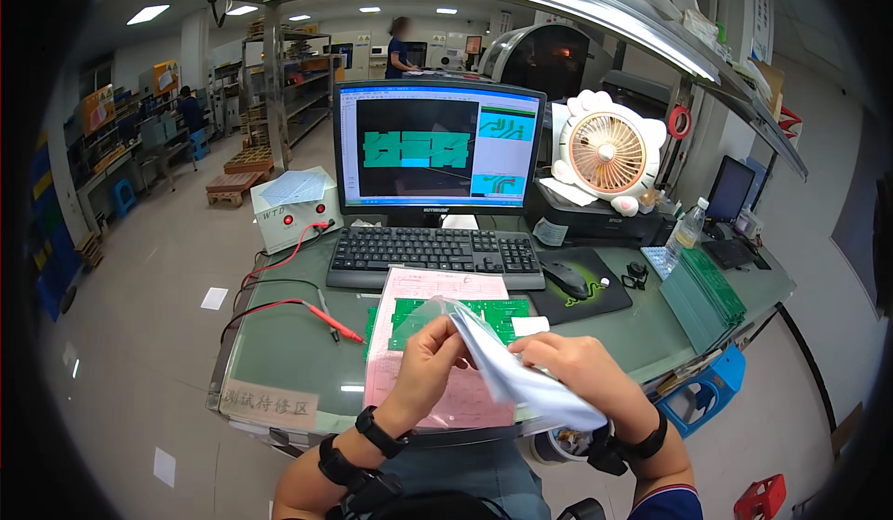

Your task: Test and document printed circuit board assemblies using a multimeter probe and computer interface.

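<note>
Both hands are raised a little above the front edge of the bench [298, 353] and are closed on the same thing, a translucent plastic bag [521, 371] of pale bluish-white colour. The left hand [430, 353] pinches the upper corner of the bag between thumb and fingers. The right hand [581, 366] grips the bag from the other side, with the fingers curled over its edge. The two hands are close together, and the bag hangs down from them toward the person's lap. What is inside the bag I cannot tell.

Directly under the hands a pink paper form [437, 287] lies on the bench, and a green circuit board [493, 313] lies on this form, partly hidden behind the bag. To the left of the form, a red test probe [339, 327] with its red and black wires rests on the bench surface. Behind the form stands a black keyboard [433, 252], and behind the keyboard a monitor [437, 148] that shows a green board layout on a dark field. A black mouse [566, 278] sits on a dark mouse pad right of the keyboard. Farther right lies a stack of green circuit boards [707, 292]. A small white desk fan [606, 153] stands right of the monitor, and a white tester box [293, 208] with red buttons stands left of it.
</note>
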`<action>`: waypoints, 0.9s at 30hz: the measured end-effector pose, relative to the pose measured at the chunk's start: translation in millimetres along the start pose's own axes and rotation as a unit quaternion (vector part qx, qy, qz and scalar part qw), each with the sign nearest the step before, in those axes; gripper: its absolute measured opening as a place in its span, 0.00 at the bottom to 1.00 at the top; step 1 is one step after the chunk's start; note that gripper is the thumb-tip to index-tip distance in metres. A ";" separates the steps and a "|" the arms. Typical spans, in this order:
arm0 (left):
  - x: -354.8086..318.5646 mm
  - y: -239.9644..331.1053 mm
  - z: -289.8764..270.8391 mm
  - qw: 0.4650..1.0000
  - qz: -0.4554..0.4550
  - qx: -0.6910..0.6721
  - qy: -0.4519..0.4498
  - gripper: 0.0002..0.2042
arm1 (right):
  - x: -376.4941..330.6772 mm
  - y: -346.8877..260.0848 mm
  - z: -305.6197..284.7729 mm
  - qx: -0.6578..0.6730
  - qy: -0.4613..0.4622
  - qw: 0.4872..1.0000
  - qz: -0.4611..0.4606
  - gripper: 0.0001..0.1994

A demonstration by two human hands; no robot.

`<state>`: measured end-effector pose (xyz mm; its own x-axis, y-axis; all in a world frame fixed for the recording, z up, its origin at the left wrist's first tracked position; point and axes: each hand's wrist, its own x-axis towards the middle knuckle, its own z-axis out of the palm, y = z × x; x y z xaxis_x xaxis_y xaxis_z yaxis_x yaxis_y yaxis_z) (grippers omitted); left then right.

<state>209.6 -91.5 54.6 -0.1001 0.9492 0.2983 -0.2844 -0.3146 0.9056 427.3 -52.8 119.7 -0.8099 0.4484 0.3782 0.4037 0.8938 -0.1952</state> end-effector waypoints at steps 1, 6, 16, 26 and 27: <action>-0.1 0.8 0.9 0.999 0.010 0.033 -0.024 0.07 | 3.1 0.5 -5.1 0.030 -0.023 0.999 0.020 0.09; -9.0 13.3 12.7 0.994 0.005 0.083 -0.064 0.03 | 16.8 30.4 -6.4 0.109 -0.077 0.991 0.008 0.10; 8.8 91.7 -23.9 0.920 -0.174 0.193 -0.294 0.20 | 30.5 40.1 -41.6 0.366 -0.182 0.910 0.067 0.21; 0.6 53.6 -26.7 0.972 -0.161 0.072 -0.157 0.27 | 46.6 17.0 -23.2 0.300 0.216 0.927 0.058 0.16; 1.2 51.1 -27.9 0.972 -0.160 0.072 -0.157 0.27 | 44.9 12.3 -15.5 0.273 0.195 0.941 0.044 0.16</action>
<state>168.3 -106.6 92.8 0.2741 0.9604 0.0505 -0.1150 -0.0194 0.9932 402.5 -21.6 148.4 -0.5226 0.5843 0.6209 0.0971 0.7643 -0.6375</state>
